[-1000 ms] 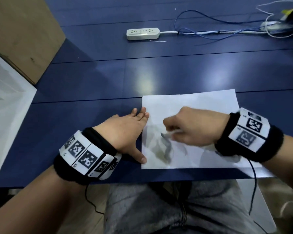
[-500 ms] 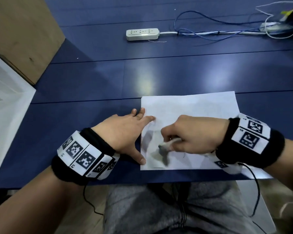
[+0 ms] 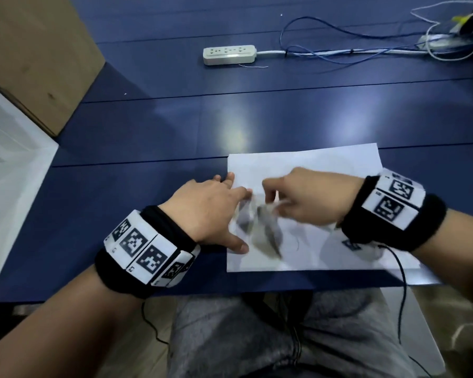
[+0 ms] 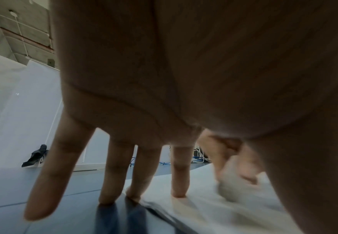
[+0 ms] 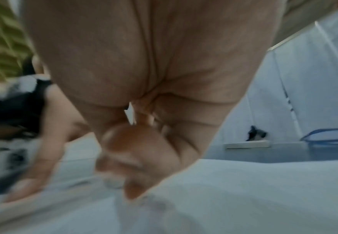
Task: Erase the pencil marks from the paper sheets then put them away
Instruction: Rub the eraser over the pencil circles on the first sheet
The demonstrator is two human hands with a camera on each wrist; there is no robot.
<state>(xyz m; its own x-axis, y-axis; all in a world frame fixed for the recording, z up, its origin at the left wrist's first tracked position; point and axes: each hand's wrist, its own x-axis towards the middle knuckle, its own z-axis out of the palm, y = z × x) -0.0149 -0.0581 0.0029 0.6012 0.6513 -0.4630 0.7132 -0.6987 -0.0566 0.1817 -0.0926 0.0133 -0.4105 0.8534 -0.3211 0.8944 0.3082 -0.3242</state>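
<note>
A white paper sheet (image 3: 325, 165) lies on the blue table near its front edge, with grey pencil smudges (image 3: 265, 236) at its lower left. My left hand (image 3: 216, 211) lies flat with straight fingers (image 4: 181, 172) pressing the sheet's left edge. My right hand (image 3: 298, 197) is blurred over the sheet's left part and pinches a whitish eraser (image 4: 232, 183) against the paper (image 5: 244, 197). In the right wrist view the eraser (image 5: 114, 182) shows only as a pale blur under the curled fingers. A second sheet edge (image 3: 426, 276) peeks out at the lower right.
A white power strip (image 3: 229, 54) with blue and white cables (image 3: 339, 50) lies at the far side of the table. A cardboard box (image 3: 36, 58) and a white container (image 3: 8, 170) stand at the left. My lap is just below the table's front edge.
My right hand has rubbed the eraser back and forth across the smudged area, ending higher and closer to the left hand. The left hand has stayed pressed on the sheet's edge.
</note>
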